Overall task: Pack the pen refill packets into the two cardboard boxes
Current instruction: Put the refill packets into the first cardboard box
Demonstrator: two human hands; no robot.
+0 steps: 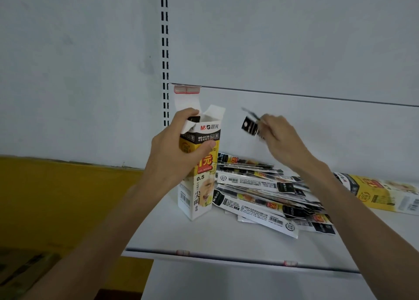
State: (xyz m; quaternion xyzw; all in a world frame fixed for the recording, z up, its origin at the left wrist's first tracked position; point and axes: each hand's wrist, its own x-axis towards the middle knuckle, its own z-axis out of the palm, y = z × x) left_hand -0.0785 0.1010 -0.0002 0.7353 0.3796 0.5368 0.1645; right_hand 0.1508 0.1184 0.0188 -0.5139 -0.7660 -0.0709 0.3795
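- left hand [179,150]: wrapped round the upper part of the upright box [199,170], thumb laid across its printed front and fingers curled over the rim at the open top.
- upright box: stands on the white shelf [226,238], its top flaps raised; a dark packet end shows inside the mouth.
- right hand [281,138]: raised just right of the box mouth, fingers pinching a held packet [249,126] by its dark end; motion blur hides how many packets it holds.
- packet pile [267,193]: loose refill packets lying flat and overlapping on the shelf, just right of the upright box, under the right forearm.
- second box [381,190]: lies on its side at the far right of the shelf, apart from the pile.
- slotted upright [165,72]: runs down the grey back panel behind the box.
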